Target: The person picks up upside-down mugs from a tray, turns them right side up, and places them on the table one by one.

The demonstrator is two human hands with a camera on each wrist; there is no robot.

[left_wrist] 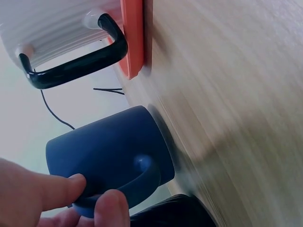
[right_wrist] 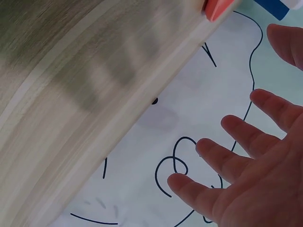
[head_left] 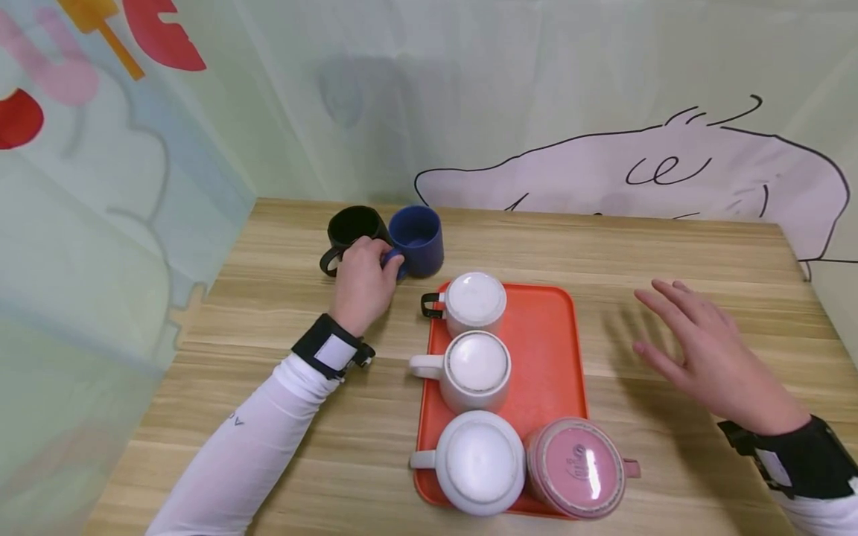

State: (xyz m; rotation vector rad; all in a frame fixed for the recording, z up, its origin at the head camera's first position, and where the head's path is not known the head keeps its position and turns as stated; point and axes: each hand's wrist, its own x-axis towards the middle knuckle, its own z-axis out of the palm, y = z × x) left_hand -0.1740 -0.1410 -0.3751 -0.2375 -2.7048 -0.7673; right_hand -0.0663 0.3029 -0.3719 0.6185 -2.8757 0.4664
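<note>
My left hand (head_left: 365, 285) pinches the handle of a blue mug (head_left: 417, 242) between thumb and fingers; the left wrist view shows the handle (left_wrist: 142, 184) between the fingertips. The blue mug is upright at the back of the table. Right beside it, on its left, stands a black mug (head_left: 355, 223), also upright, partly behind my hand. My right hand (head_left: 704, 357) is held over the table to the right of the orange tray (head_left: 543, 350), fingers spread and holding nothing.
Three white mugs stand upside down along the tray's left side: one with a black handle (head_left: 432, 304), a middle one (head_left: 476, 372) and a near one (head_left: 479, 461). An upside-down pink mug (head_left: 578, 469) is at the tray's near right corner. A printed cloth (head_left: 536, 89) hangs behind the table.
</note>
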